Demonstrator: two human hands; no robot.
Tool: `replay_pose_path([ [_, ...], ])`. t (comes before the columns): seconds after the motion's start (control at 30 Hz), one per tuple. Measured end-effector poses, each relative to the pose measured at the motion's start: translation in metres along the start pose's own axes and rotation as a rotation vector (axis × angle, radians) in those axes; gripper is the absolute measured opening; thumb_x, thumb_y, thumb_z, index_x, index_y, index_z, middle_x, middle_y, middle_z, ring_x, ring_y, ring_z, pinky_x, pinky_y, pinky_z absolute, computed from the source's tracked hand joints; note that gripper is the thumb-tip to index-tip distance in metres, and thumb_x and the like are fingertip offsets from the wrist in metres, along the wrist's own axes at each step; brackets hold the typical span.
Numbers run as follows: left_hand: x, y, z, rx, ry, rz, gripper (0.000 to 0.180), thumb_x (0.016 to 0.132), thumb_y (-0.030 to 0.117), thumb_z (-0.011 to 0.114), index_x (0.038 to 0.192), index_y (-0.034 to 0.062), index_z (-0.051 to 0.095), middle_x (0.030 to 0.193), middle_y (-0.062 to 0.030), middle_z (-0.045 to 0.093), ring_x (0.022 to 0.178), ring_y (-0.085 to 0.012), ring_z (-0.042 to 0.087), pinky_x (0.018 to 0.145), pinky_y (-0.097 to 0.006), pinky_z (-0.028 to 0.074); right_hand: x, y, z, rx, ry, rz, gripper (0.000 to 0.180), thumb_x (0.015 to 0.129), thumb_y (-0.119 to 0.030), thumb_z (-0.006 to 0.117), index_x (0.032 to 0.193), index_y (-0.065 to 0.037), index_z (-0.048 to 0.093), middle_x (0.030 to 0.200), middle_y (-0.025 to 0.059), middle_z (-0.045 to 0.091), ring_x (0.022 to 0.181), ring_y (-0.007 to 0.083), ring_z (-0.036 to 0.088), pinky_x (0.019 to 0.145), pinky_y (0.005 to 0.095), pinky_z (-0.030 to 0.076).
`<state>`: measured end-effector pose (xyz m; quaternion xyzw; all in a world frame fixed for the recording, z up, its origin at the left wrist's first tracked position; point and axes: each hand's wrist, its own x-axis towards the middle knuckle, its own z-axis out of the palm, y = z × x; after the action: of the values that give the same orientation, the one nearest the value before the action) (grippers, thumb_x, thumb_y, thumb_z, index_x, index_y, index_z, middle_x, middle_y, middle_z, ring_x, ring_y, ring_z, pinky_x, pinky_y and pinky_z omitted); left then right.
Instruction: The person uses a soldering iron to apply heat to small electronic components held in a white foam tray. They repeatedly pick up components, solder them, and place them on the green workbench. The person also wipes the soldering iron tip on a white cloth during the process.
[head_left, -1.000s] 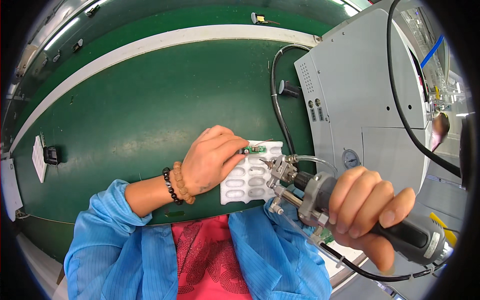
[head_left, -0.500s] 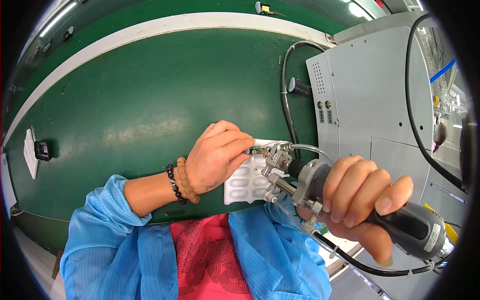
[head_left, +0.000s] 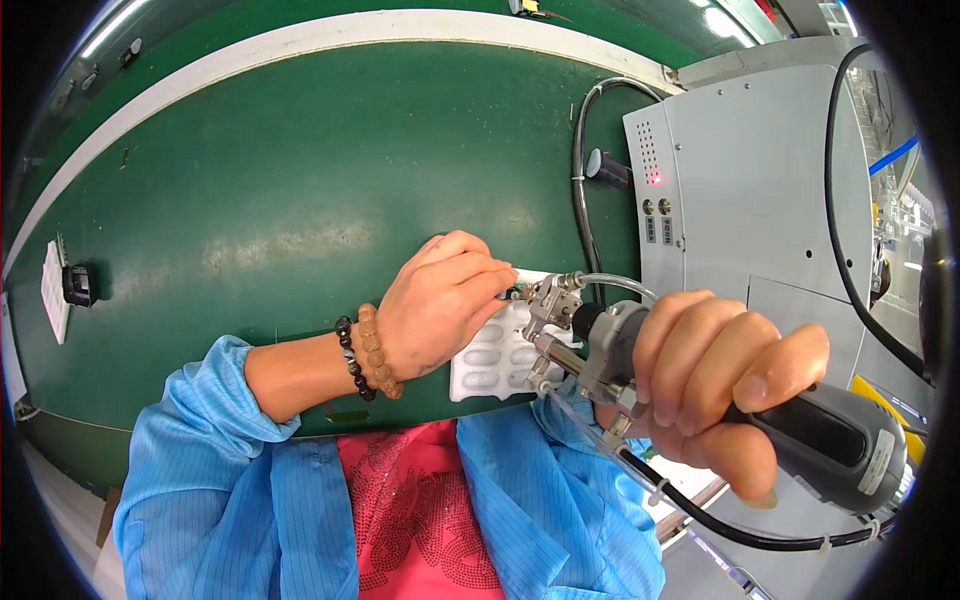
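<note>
My left hand [head_left: 440,300] pinches a small green circuit board [head_left: 516,293] by its edge; the fingers and the tool's head cover most of it. Beneath lies a white moulded tray [head_left: 484,378] with rows of oval hollows. In my right hand [head_left: 715,380], the fingers wrap round the dark body of an electric screwdriver [head_left: 845,450], held at a slant. Its metal feed head [head_left: 548,308] points left and meets the board close to my left fingertips. Whether the bit touches a screw is hidden.
A grey machine cabinet [head_left: 760,190] stands at the right, a red light lit on its panel. Black cable [head_left: 580,190] loops beside a dark knob-like part [head_left: 608,170]. At far left are a white block [head_left: 56,292] and a black part [head_left: 80,286]. A pale ledge [head_left: 350,30] edges the green bench.
A red light has come on at the cabinet's panel. My left hand and the screwdriver's head have drawn slightly closer, hiding more of the circuit board. The whole view has shifted a little.
</note>
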<state>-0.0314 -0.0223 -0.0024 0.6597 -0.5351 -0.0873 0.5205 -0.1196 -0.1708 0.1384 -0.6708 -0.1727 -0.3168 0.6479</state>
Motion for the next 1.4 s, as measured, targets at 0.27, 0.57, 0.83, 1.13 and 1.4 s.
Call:
replay_pose_path([
  [0.27,-0.005,-0.003,-0.004,-0.013,-0.021,-0.037,0.032,0.069,0.004,0.079,0.099,0.0010,0.069,0.100,-0.0109,0.070,0.094,-0.0294,0.064,0.082,-0.039,0.053,-0.012,-0.032,-0.008,0.043,0.102,-0.104,0.047,0.086,-0.042,0.075,0.099,-0.007,0.047,0.064,-0.0025,0.052,0.049,0.0073,0.050,0.046,0.0210,0.046],
  [0.57,0.032,-0.005,-0.058,-0.108,-0.029,-0.239,0.028,0.075,0.013,0.082,0.099,0.0027,0.073,0.098,-0.0136,0.070,0.097,-0.0278,0.065,0.084,-0.036,0.052,-0.025,-0.057,-0.018,0.092,0.122,-0.148,0.046,0.086,-0.038,0.077,0.096,-0.004,0.047,0.061,-0.0004,0.054,0.048,0.0090,0.054,0.044,0.0199,0.048],
  [0.83,0.151,-0.117,-0.156,0.727,0.359,0.037,0.036,0.088,0.025,0.071,0.116,0.0040,0.066,0.116,-0.0167,0.066,0.110,-0.0346,0.060,0.095,-0.041,0.048,-0.021,-0.046,-0.008,0.092,0.166,-0.167,0.047,0.086,-0.039,0.076,0.094,-0.005,0.044,0.062,0.0007,0.054,0.045,0.0096,0.053,0.039,0.0210,0.048],
  [1.13,0.228,-0.182,-0.074,0.639,-0.129,0.001,0.031,0.089,0.017,0.066,0.116,0.0016,0.060,0.107,-0.0180,0.067,0.105,-0.0371,0.062,0.091,-0.043,0.051,-0.020,-0.054,-0.024,0.117,0.107,-0.065,0.034,0.085,-0.016,0.079,0.090,-0.002,0.048,0.063,0.0060,0.056,0.049,0.0176,0.057,0.047,0.0298,0.051],
  [1.4,0.186,-0.105,-0.059,0.159,0.008,-0.176,0.031,0.088,0.011,0.070,0.117,0.0032,0.059,0.102,-0.0185,0.068,0.090,-0.0310,0.066,0.078,-0.038,0.053,-0.024,-0.049,-0.026,0.084,0.107,-0.104,0.037,0.085,-0.024,0.078,0.091,-0.004,0.047,0.064,0.0044,0.057,0.050,0.0153,0.057,0.046,0.0269,0.050],
])
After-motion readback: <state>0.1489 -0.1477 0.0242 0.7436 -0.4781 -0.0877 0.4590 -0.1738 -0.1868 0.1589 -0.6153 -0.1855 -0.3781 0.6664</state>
